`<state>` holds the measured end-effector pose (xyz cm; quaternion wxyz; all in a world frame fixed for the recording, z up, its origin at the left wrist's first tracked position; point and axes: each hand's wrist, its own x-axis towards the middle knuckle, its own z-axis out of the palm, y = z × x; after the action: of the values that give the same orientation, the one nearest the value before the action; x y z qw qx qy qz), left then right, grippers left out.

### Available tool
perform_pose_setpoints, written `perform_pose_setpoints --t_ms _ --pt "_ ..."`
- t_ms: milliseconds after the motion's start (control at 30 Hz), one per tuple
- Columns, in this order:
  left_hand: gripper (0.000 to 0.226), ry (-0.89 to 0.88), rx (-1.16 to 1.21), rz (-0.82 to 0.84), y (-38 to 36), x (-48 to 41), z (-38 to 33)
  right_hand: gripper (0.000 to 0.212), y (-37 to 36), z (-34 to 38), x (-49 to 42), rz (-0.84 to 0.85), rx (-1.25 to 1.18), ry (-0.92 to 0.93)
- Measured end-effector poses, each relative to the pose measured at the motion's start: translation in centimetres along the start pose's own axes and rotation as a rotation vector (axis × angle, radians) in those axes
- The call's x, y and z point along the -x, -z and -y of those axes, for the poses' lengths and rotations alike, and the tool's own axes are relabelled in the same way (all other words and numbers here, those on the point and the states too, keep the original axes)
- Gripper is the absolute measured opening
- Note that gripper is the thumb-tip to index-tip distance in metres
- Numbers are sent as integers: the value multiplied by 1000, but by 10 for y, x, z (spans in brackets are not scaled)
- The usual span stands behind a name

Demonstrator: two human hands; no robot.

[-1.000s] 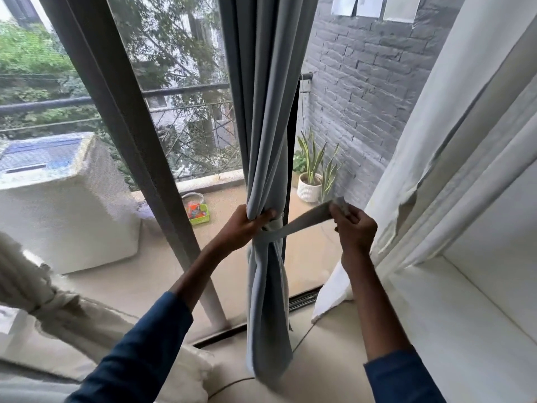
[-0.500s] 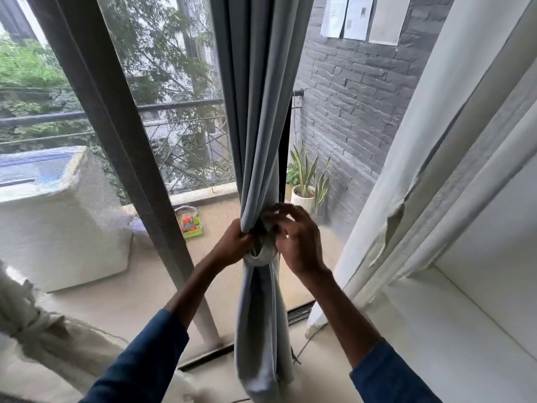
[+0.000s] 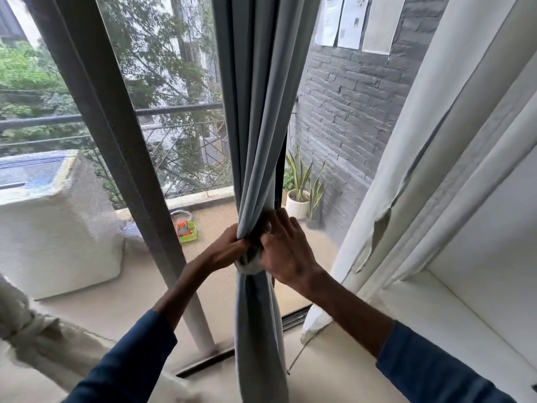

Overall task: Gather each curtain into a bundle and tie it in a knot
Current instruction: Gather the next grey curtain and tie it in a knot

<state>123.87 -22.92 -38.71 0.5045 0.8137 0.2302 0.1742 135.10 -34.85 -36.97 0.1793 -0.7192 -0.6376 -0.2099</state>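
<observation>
A grey-blue curtain [image 3: 258,117] hangs gathered into a narrow bundle in front of the glass door. A pale tie band [image 3: 250,264] is wound round its waist. My left hand [image 3: 229,248] grips the bundle from the left at the band. My right hand [image 3: 283,248] lies over the right side of the waist, its fingers curled into the folds at the band. The fingertips of both hands are hidden in the cloth. A white curtain [image 3: 453,146] hangs loose on the right. Another pale curtain [image 3: 35,330], bunched and tied, shows at the lower left.
A dark door frame post [image 3: 122,158] stands left of the bundle. Outside are a covered white box [image 3: 55,228], a potted plant [image 3: 299,196] and a small green basket [image 3: 186,231]. A white ledge [image 3: 436,315] runs along the right.
My right hand pulled the band's end out to the right a second ago; it has since come back to the bundle and now lies over the waist. The view has moved closer.
</observation>
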Motion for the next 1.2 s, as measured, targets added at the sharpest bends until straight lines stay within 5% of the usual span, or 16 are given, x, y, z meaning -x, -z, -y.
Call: perform_pose_setpoints --t_ms 167,267,400,533,700,867,967,1067,1133,1200 --pt "23 -99 -91 25 -9 5 4 48 -13 -20 -6 231 127 -177" --pt "22 -132 -67 -57 -14 6 8 40 -8 -30 -14 537 -228 -222" --pt "20 -80 29 -84 -22 6 -5 22 -7 -36 -24 597 -325 -259" --pt "49 -124 9 -7 -26 5 -11 28 -64 -71 -25 680 -487 -459" --pt "30 -145 -24 3 -30 1 -20 28 -20 -51 -29 543 -820 -675" --pt "43 -7 2 -195 -37 -2 -21 39 -7 -57 -36 935 -740 -526" --pt "39 80 57 -270 -37 -11 -24 31 0 -52 -36 819 -582 -464" --pt "44 105 108 -272 -33 -16 -24 19 -3 -56 -35 431 -445 -454" --pt "46 102 114 -275 -29 -18 -21 6 -7 -55 -31 188 -509 -530" --pt "41 82 100 -266 -25 -21 -12 20 -13 -58 -29 121 -794 -697"
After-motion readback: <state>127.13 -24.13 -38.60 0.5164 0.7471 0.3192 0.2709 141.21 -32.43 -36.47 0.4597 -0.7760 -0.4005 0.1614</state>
